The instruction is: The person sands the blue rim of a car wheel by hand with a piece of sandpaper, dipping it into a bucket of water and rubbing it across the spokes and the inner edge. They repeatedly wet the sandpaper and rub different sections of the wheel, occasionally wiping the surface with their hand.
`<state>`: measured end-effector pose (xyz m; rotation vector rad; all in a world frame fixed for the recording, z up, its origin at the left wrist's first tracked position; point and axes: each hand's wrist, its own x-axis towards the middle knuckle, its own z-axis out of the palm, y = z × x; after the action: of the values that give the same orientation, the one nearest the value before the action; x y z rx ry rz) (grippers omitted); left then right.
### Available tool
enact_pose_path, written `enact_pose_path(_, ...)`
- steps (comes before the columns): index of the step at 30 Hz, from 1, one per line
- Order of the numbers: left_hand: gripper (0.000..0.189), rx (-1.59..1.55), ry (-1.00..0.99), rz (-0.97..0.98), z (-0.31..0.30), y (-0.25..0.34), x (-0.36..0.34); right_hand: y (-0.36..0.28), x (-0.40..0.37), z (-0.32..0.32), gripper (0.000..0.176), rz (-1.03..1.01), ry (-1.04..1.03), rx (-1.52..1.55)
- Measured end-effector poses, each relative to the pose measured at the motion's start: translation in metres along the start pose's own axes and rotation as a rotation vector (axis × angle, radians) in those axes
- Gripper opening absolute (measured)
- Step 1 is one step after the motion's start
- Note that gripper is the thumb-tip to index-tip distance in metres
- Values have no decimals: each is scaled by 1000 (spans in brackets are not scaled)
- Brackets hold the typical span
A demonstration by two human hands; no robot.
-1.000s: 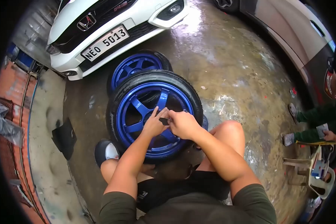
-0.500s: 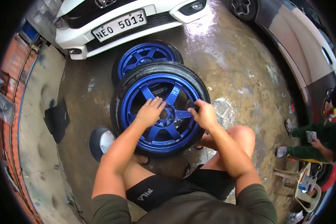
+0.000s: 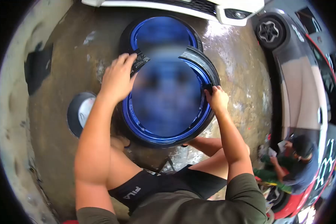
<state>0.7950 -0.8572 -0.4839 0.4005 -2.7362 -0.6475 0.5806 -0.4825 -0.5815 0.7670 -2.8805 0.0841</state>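
Observation:
A blue-rimmed car wheel [image 3: 136, 125] with a black tire [image 3: 207, 67] is in front of me, between my knees. A blurred patch hides its middle. My left hand [image 3: 117, 78] is closed on the tire's upper left edge, with the thumb apart from the fingers. On the right side of the rim, my right hand [image 3: 218, 99] pinches a small black pad [image 3: 208, 88], partly covered by the fingers. Just beyond lies a second blue wheel [image 3: 134, 33], overlapped by the nearer one and also partly blurred.
A white car's bumper [image 3: 156, 6] is at the top. A dark bucket [image 3: 75, 115] with something white in it stands left, and a black mat [image 3: 39, 69] lies farther left. At right are a grey car [image 3: 300, 86] and a seated person [image 3: 302, 168].
My left hand has moved from the spokes up and left to the tire's edge. My right hand, with the pad, has shifted up and right along the rim. The view has tilted and moved right.

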Motion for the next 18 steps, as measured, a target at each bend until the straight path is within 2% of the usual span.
enact_pose_path(1,69,73,95,31,14,-20,6,-2,1,-5,28,-20,-3,-27)
enact_pose_path(3,71,-7,-53,-155,17,-30,14,-5,8,-11,28,-81,24,-61)
enact_pose_path(5,67,14,-129,-202,22,-34,17,-6,22,-13,29,-177,87,-65)
enact_pose_path(9,62,57,-174,-242,27,-30,25,-38,81,-27,25,-550,223,-70)
enact_pose_path(11,58,65,-161,-245,30,-28,25,-76,107,-34,21,-783,234,-60)
enact_pose_path(13,58,65,-148,-257,30,-25,29,-114,121,-35,19,-926,152,-152)
enact_pose_path(15,57,57,-99,-264,34,-26,29,-139,132,-27,18,-997,154,-332)
enact_pose_path(16,56,53,-79,-267,33,-25,29,-147,132,-32,19,-902,26,-356)
enact_pose_path(18,58,35,-97,-256,34,-26,31,-133,121,-38,18,-680,-52,-408)
